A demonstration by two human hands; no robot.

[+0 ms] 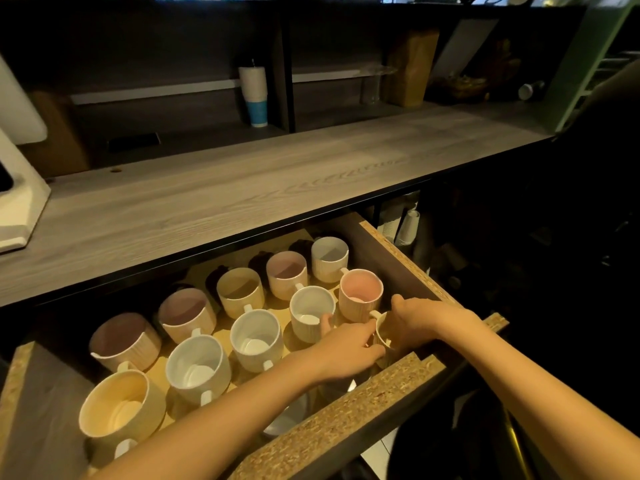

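No legible text anywhere: mugs (255, 336) plain, paper cup stack (254, 95) on far shelf shows only a blue band.

1. Small cream ceramic mug (380, 332): smooth glazed rim.
2. Pink-lined ribbed ceramic mug (360, 289): glossy inside, fluted matt outside.
3. Dark-sided pull-out drawer (346, 420): raw chipboard edges, rough and speckled.
4. Grey countertop (242, 192): matt wood-grain surface.
5. White-and-blue stacked cups (254, 95): paper, matt.

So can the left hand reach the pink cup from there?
Probably yes. The pink cup stands just beyond the left hand, with nothing over it. But that hand grips the cream mug together with the right hand, so it would have to let go first.
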